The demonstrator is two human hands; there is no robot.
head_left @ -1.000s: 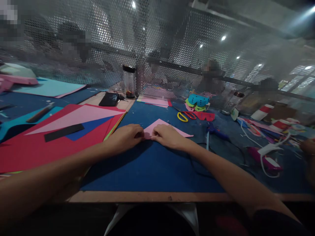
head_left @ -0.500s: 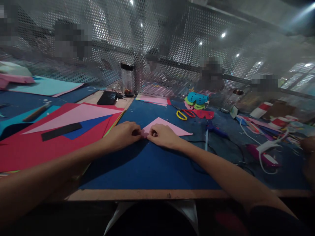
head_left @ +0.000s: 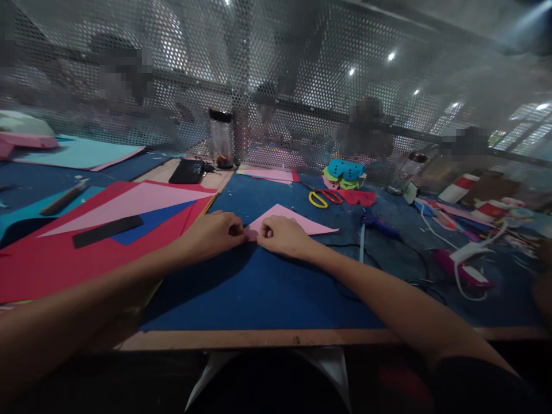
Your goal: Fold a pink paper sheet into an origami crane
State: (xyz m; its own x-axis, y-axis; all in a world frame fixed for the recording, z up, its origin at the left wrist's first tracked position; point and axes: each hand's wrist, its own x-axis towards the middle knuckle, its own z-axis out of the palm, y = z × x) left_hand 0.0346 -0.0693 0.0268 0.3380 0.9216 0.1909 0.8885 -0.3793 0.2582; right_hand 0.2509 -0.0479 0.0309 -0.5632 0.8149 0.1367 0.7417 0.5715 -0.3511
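Note:
A pink paper triangle [head_left: 281,211] lies on the blue tabletop with its peak pointing away from me. At its left end, my left hand [head_left: 219,233] has its fingers curled in a pinch on the paper's corner. My right hand [head_left: 282,234] is closed too, its fingertips pressed on the paper's near edge just right of the left hand. The two hands sit close together with a small gap between them. Part of the triangle is covered by my right hand.
To the left are red sheets [head_left: 47,270] with a pink sheet, a blue piece and a black strip [head_left: 107,230]. Yellow-and-red scissors [head_left: 318,199], paper masks [head_left: 345,171] and a blue glue gun [head_left: 379,224] with its cord lie right. A jar [head_left: 222,141] stands behind.
Both hands stay at the paper's left end, nearly still. The right hand's fingers are curled slightly tighter, and the view has shifted a little.

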